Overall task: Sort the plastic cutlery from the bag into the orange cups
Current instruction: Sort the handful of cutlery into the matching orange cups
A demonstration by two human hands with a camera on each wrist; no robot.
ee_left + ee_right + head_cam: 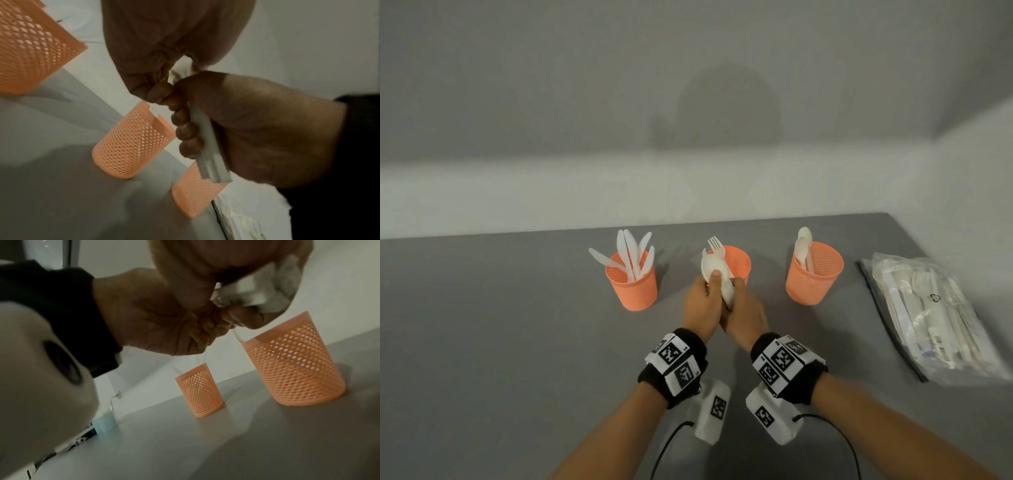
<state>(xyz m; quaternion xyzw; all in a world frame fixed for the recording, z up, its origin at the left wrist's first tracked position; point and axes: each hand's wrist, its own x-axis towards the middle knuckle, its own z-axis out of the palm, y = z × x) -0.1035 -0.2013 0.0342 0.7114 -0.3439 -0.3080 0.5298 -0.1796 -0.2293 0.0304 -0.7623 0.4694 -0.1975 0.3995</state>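
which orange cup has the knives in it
The left cup, farthest from the bag: flat white knives fan out of it. The middle cup holds forks, the right cup spoons.

Bare recording room: plain grey table (482,325), blank white wall (585,102).

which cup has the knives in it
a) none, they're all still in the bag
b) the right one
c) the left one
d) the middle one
c: in the head view the white knives stand blade-up in the left orange cup, while a fork shows at the middle cup and spoons stand in the right cup.
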